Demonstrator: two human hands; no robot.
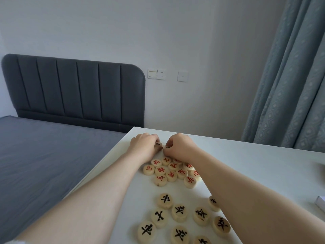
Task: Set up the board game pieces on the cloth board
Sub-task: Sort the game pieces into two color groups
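Observation:
Round wooden game pieces lie on a white table. A tight cluster of red-lettered pieces sits in the middle, and several black-lettered pieces are spread nearer to me. Both hands reach to the far side of the cluster. My left hand is closed on a black-lettered piece. My right hand pinches another black-lettered piece, mostly hidden by the fingers. No cloth board is visible.
A bed with a grey sheet and dark padded headboard runs along the table's left edge. Blue curtains hang at the right. A white object lies at the table's right edge.

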